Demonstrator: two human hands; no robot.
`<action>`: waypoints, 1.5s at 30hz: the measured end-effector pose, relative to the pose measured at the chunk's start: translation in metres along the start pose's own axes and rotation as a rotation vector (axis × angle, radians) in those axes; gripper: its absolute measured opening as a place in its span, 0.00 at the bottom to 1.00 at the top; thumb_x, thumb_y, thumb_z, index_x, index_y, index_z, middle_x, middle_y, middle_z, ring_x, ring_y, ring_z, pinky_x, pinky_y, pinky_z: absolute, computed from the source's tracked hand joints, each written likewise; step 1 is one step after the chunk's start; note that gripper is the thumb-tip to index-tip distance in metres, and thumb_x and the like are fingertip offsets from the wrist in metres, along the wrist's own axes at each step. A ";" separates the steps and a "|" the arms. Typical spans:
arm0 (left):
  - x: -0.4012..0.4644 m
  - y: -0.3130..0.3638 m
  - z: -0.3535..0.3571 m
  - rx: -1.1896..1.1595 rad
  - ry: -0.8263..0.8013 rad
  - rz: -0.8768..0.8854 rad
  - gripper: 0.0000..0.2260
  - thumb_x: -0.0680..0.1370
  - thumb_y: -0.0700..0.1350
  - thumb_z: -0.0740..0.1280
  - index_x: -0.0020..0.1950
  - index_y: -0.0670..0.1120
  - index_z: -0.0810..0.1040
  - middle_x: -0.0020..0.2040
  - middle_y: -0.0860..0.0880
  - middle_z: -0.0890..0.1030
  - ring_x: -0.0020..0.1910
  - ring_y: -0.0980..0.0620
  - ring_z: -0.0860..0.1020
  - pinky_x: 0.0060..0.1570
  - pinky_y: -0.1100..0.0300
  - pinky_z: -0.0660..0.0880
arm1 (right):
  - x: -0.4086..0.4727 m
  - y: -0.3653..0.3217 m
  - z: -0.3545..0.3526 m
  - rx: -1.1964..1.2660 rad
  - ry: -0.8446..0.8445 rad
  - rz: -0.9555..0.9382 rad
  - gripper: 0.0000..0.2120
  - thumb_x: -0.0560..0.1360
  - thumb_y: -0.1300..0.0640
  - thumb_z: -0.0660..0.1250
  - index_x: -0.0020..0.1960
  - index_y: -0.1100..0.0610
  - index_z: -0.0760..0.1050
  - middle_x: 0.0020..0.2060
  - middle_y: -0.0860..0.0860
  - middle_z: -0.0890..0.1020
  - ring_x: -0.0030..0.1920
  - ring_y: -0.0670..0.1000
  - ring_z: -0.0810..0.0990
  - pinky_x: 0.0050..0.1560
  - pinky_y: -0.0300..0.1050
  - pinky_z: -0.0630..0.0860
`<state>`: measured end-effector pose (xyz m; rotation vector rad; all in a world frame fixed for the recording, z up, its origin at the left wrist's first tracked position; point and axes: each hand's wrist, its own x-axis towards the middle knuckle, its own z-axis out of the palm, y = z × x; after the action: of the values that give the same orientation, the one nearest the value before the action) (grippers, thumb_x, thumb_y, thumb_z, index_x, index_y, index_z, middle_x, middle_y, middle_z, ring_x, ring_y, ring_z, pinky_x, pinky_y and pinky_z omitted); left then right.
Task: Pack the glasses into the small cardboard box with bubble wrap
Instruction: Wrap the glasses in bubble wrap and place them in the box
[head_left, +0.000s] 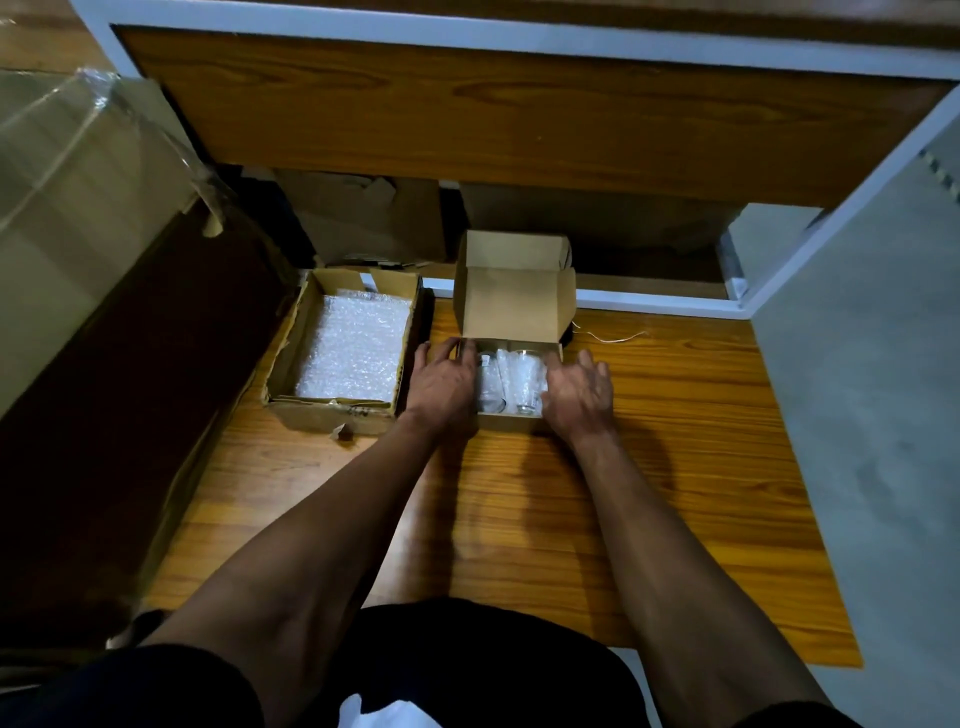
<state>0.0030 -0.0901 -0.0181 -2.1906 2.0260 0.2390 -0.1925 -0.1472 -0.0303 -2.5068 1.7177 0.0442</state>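
Observation:
A small cardboard box (511, 422) sits on the wooden floor with its lid (514, 304) standing up at the back. Inside lie clear glasses (525, 382), side by side, with a strip of bubble wrap (503, 364) between them. My left hand (444, 382) rests over the box's left side, fingers reaching along its left wall to the back corner. Over the right side lies my right hand (579, 392), fingers spread and slightly bent. Neither hand visibly grips a glass.
A larger open cardboard box (283, 364) lined with bubble wrap (353, 348) stands just left of the small box. More cardboard boxes (374, 218) sit under a wooden shelf behind. A big wrapped carton (67, 197) fills the left side. A thin wire (613, 338) lies right of the lid.

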 end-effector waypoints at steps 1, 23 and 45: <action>0.002 0.000 -0.002 0.005 -0.001 0.001 0.48 0.75 0.55 0.74 0.84 0.39 0.50 0.77 0.41 0.72 0.84 0.44 0.52 0.80 0.38 0.51 | 0.000 0.000 -0.001 -0.002 -0.004 -0.002 0.25 0.80 0.54 0.68 0.75 0.53 0.68 0.55 0.54 0.85 0.70 0.60 0.71 0.66 0.57 0.68; 0.003 -0.012 0.006 -0.148 0.151 0.044 0.23 0.81 0.59 0.64 0.75 0.52 0.72 0.70 0.49 0.80 0.77 0.44 0.64 0.73 0.41 0.62 | -0.002 0.000 -0.013 -0.001 0.001 -0.015 0.23 0.78 0.51 0.69 0.71 0.53 0.70 0.55 0.53 0.84 0.63 0.57 0.72 0.58 0.54 0.69; -0.002 0.004 0.023 -0.098 -0.006 0.101 0.32 0.85 0.63 0.44 0.87 0.52 0.45 0.86 0.55 0.47 0.84 0.49 0.36 0.79 0.35 0.37 | 0.009 -0.018 -0.010 -0.018 -0.085 -0.216 0.30 0.75 0.35 0.71 0.74 0.41 0.74 0.77 0.53 0.63 0.69 0.59 0.64 0.67 0.57 0.65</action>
<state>-0.0013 -0.0829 -0.0404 -2.1420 2.1684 0.3640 -0.1732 -0.1502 -0.0203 -2.6462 1.4143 0.1470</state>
